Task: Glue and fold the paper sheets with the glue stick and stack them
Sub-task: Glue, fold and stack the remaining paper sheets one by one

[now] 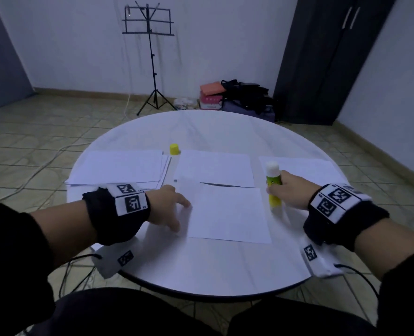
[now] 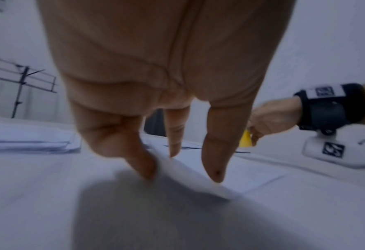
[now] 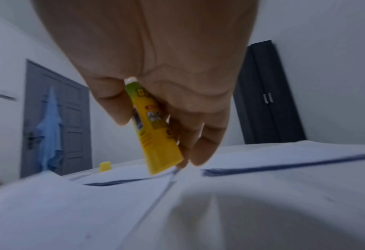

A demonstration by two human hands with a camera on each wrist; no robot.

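A white sheet (image 1: 230, 214) lies flat in front of me on the round white table (image 1: 201, 265). My left hand (image 1: 175, 212) is at its left edge, with straight fingertips (image 2: 147, 172) touching that edge, which stands slightly raised (image 2: 198, 179). To the right of the sheet my right hand (image 1: 290, 190) grips the yellow-green glue stick (image 1: 272, 177). The stick stands upright and uncapped, white tip up, with its base just above the table (image 3: 155, 135). Its yellow cap (image 1: 174, 149) stands alone at the far middle of the table.
A stack of white sheets (image 1: 118, 168) lies at the left, another sheet (image 1: 215, 168) beyond the near one, and more paper (image 1: 305, 166) at the right. On the floor beyond the table are a music stand (image 1: 150, 27), bags (image 1: 244, 95) and a dark wardrobe (image 1: 322, 57).
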